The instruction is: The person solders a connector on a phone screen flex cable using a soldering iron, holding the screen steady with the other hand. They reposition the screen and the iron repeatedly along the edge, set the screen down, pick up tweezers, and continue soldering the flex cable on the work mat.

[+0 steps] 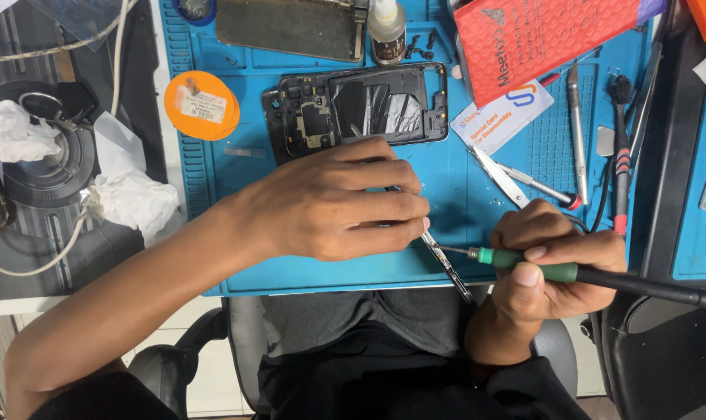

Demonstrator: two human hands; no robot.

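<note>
Two hands working a soldering iron against a thin metal strip at the near edge of a blue bench mat.

Left hand (333,204): palm down on the blue mat (462,198), fingers together, pinning the far end of a narrow metal strip (446,263) that runs out past the mat's near edge. Right hand (551,260): fingers clamped round the green grip of a soldering iron (524,263), tip touching the strip. Opened phone frame (361,109): on the mat just beyond the left hand. Orange round spool (201,105): left of the frame. Tweezers (499,177), red padded pouch (543,39), small bottle (386,31): farther back and right.
</note>
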